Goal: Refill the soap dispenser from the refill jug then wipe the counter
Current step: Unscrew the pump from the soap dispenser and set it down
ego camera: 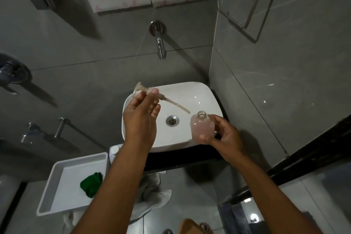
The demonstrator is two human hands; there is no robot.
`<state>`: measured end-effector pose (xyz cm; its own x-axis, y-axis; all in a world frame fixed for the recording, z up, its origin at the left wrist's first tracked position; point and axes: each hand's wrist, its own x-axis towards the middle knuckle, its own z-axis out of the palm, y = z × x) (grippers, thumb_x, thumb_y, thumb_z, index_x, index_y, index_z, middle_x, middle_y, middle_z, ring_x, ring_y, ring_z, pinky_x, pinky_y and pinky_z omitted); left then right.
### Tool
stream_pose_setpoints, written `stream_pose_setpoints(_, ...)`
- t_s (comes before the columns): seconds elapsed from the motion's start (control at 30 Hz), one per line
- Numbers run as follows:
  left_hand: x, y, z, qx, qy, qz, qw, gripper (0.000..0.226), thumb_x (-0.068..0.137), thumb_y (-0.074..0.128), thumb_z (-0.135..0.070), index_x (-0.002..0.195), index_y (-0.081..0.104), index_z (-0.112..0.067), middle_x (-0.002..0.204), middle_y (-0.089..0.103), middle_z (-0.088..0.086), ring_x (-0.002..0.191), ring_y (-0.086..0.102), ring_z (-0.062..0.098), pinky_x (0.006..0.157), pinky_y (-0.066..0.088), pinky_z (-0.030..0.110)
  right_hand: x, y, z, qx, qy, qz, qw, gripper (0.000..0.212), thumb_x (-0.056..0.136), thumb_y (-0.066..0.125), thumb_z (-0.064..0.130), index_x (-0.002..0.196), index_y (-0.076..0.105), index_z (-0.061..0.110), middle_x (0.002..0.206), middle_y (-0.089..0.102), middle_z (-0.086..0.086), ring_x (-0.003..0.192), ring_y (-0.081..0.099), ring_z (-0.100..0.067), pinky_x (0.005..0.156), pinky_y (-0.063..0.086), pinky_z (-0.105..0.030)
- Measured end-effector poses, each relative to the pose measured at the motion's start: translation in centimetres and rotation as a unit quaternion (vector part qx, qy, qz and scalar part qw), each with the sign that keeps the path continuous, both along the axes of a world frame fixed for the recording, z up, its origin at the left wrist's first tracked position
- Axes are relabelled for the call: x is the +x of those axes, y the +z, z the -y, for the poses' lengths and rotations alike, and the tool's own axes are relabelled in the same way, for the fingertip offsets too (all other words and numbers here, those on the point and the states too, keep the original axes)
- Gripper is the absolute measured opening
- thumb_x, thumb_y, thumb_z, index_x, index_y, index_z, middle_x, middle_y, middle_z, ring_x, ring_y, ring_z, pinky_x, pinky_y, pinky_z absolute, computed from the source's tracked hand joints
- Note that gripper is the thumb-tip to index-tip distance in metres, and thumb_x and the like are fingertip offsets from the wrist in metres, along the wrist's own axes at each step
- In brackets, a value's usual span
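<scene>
Our left hand [141,118] fingers pinch the pump [152,94] clear while our right hand [224,135] grips the open dispenser bottle [202,128], neck uncovered for refilling.

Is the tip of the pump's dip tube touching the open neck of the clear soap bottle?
Apart. The head view shows white sink between the pump's dip tube tip and the clear soap bottle neck.
</scene>
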<state>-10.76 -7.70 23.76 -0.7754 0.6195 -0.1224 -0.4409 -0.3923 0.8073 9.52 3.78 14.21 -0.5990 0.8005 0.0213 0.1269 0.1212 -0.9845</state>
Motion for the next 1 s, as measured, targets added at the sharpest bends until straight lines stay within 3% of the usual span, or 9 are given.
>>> stream_pose_setpoints(0.07, 0.3, -1.9, 0.7, -0.011, 0.038, 0.062, 0.997, 0.02, 0.089, 0.077, -0.011, 0.107, 0.07, -0.017, 0.088, 0.075, -0.005, 0.073, 0.07, 0.005, 0.07, 0.055, 0.018, 0.7, -0.4, -0.3, -0.006, -0.009, 0.008, 1.0, 0.069, 0.068, 0.091, 0.026, 0.114, 0.057, 0.065, 0.116, 0.066, 0.036, 0.107, 0.065, 0.004, 0.075, 0.059, -0.019)
stream_pose_setpoints(0.2, 2.5, -8.2, 2.4, -0.042, 0.064, 0.169, 0.983, 0.015, 0.091, 0.072, -0.005, 0.098, 0.068, -0.019, 0.084, 0.074, -0.004, 0.075, 0.072, 0.006, 0.069, 0.057, 0.017, 2.3, -1.4, -0.9, -0.02, -0.022, 0.021, 0.999, 0.068, 0.057, 0.089, 0.045, 0.116, 0.059, 0.061, 0.119, 0.067, 0.031, 0.108, 0.066, 0.003, 0.073, 0.057, -0.015)
stream_pose_setpoints(0.4, 5.9, -19.3, 2.4, -0.176, 0.069, 0.322, 0.928, 0.016, 0.094, 0.063, 0.007, 0.102, 0.066, -0.006, 0.094, 0.069, 0.005, 0.084, 0.067, 0.013, 0.078, 0.058, 0.019, 4.2, -2.7, -1.3, -0.035, -0.031, 0.057, 0.997, 0.068, 0.062, 0.092, 0.033, 0.116, 0.06, 0.06, 0.119, 0.068, 0.03, 0.108, 0.066, 0.002, 0.072, 0.056, -0.014)
stream_pose_setpoints(0.53, 5.6, -23.0, 0.9, -0.238, 0.083, 0.372, 0.893, 0.011, 0.095, 0.069, -0.004, 0.101, 0.067, -0.013, 0.072, 0.073, -0.007, 0.061, 0.068, 0.004, 0.053, 0.053, 0.01, 5.2, -3.4, -1.3, -0.038, -0.026, 0.073, 0.996, 0.068, 0.071, 0.089, 0.011, 0.116, 0.062, 0.053, 0.116, 0.07, 0.028, 0.106, 0.066, 0.006, 0.072, 0.054, -0.01)
stream_pose_setpoints(0.67, 5.0, -24.1, -0.3, -0.283, 0.112, 0.377, 0.875, 0.016, 0.088, 0.08, -0.006, 0.088, 0.064, -0.01, 0.068, 0.068, 0.001, 0.05, 0.062, 0.008, 0.047, 0.051, 0.018, 5.5, -3.5, -1.4, -0.053, -0.027, 0.078, 0.995, 0.066, 0.072, 0.086, 0.0, 0.114, 0.062, 0.043, 0.11, 0.071, 0.028, 0.101, 0.066, 0.009, 0.069, 0.054, -0.009)
stream_pose_setpoints(0.77, 4.7, -24.7, -0.9, -0.311, 0.132, 0.38, 0.861, 0.025, 0.083, 0.085, -0.006, 0.096, 0.063, -0.007, 0.09, 0.07, 0.01, 0.064, 0.063, 0.016, 0.072, 0.058, 0.03, 5.5, -3.1, -1.4, -0.048, -0.023, 0.082, 0.995, 0.067, 0.072, 0.086, 0.002, 0.117, 0.06, 0.044, 0.112, 0.07, 0.026, 0.1, 0.065, 0.012, 0.069, 0.053, -0.008)
stream_pose_setpoints(0.87, 4.5, -25.7, -0.7, -0.211, 0.19, 0.478, 0.831, 0.024, 0.09, 0.08, -0.016, 0.106, 0.064, -0.006, 0.107, 0.067, 0.015, 0.078, 0.065, 0.017, 0.084, 0.055, 0.032, 5.3, -3.1, -1.6, -0.056, -0.014, 0.076, 0.995, 0.069, 0.074, 0.085, 0.001, 0.124, 0.058, 0.039, 0.122, 0.066, 0.017, 0.106, 0.066, 0.003, 0.073, 0.055, -0.011)
stream_pose_setpoints(0.93, 3.3, -26.9, -0.4, -0.197, 0.231, 0.553, 0.776, 0.037, 0.099, 0.067, -0.025, 0.131, 0.06, -0.007, 0.137, 0.06, 0.017, 0.12, 0.064, 0.024, 0.107, 0.046, 0.035, 5.0, -3.1, -1.6, -0.064, -0.011, 0.072, 0.995, 0.069, 0.074, 0.084, -0.002, 0.127, 0.057, 0.033, 0.124, 0.066, 0.011, 0.109, 0.064, -0.003, 0.074, 0.055, -0.011)
stream_pose_setpoints(1.0, 3.3, -26.9, 0.2, 0.077, 0.338, 0.668, 0.658, 0.06, 0.106, 0.052, -0.028, 0.156, 0.031, -0.003, 0.165, 0.028, 0.02, 0.154, 0.027, 0.035, 0.126, 0.02, 0.042, 4.8, -2.9, -1.5, -0.063, -0.013, 0.076, 0.995, 0.07, 0.075, 0.084, -0.003, 0.132, 0.056, 0.026, 0.123, 0.065, 0.008, 0.108, 0.061, 0.0, 0.07, 0.053, -0.007)
